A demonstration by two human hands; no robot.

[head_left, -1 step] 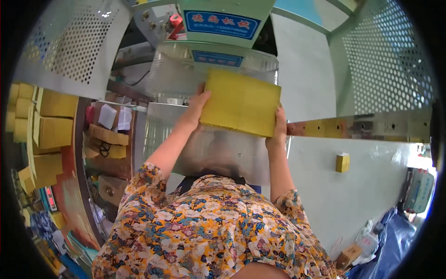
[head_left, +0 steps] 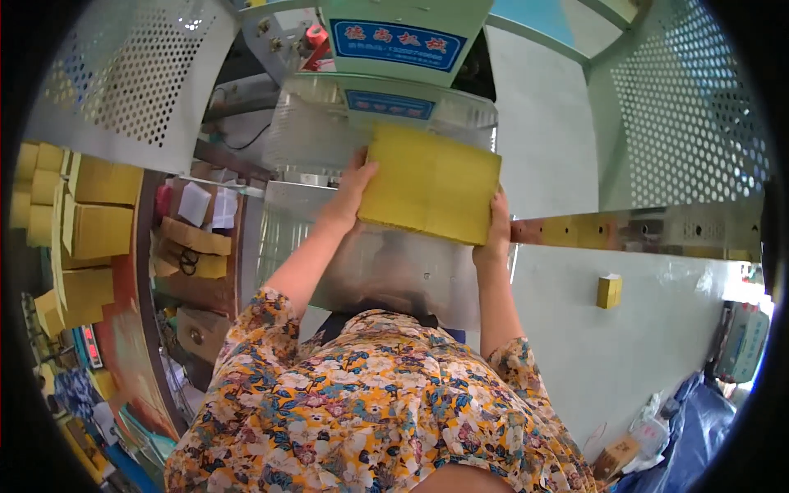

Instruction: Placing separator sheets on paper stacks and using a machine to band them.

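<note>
I hold a yellow cardboard slab in front of me, tilted a little, above a shiny metal work surface. Its near edge looks ridged, but whether it is one piece or a stack I cannot tell. My left hand grips its left edge, with the fingers partly hidden behind it. At the right edge my right hand clasps it, fingers mostly out of sight. Behind the slab stands a pale green machine with a clear plastic cover in front of its lower part.
Perforated metal panels flank the machine on both sides. A metal bar juts out at right. Yellow cartons fill a shelf at left. On the pale floor sits a small yellow box; blue sheeting lies lower right.
</note>
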